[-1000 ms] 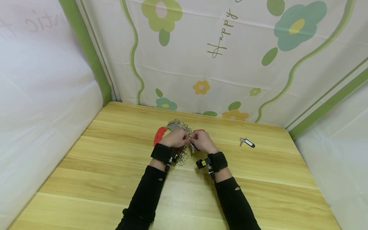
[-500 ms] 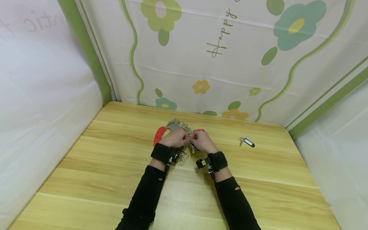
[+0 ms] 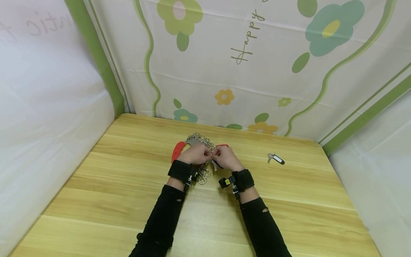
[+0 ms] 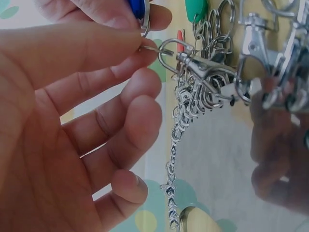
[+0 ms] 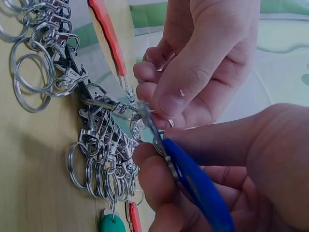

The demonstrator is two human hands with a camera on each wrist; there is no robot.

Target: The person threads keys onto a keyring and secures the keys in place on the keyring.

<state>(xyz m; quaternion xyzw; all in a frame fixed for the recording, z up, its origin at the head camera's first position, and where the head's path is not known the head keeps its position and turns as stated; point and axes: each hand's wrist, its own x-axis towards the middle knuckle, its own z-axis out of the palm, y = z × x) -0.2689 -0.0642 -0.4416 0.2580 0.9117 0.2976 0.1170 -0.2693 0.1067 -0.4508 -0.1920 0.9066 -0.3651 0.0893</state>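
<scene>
A metal key carrier with a red handle [image 3: 177,151] lies on the table, its edge lined with several snap hooks and split rings [image 5: 77,166]. Over its right side my two hands meet, fingertips almost together. The thumb and index finger of my left hand [image 3: 195,154] pinch a thin split ring that passes through the loop of one snap hook [image 4: 205,70]; the other fingers curl loosely below. My right hand [image 3: 226,159] pinches a key with a blue key tag [image 5: 198,183] close beside that ring. The fingers partly cover the key's ring.
To the right on the wooden table [image 3: 308,200] lies another key with a black-edged tag [image 3: 277,159]. A green tag [image 5: 112,222] and a red tag [image 5: 133,217] hang from the carrier's rings. A flowered curtain [image 3: 199,71] rises behind the table.
Both hands stay in the same place over the carrier. The silver key below the right hand has shifted very slightly; the carrier and the loose key lie as before.
</scene>
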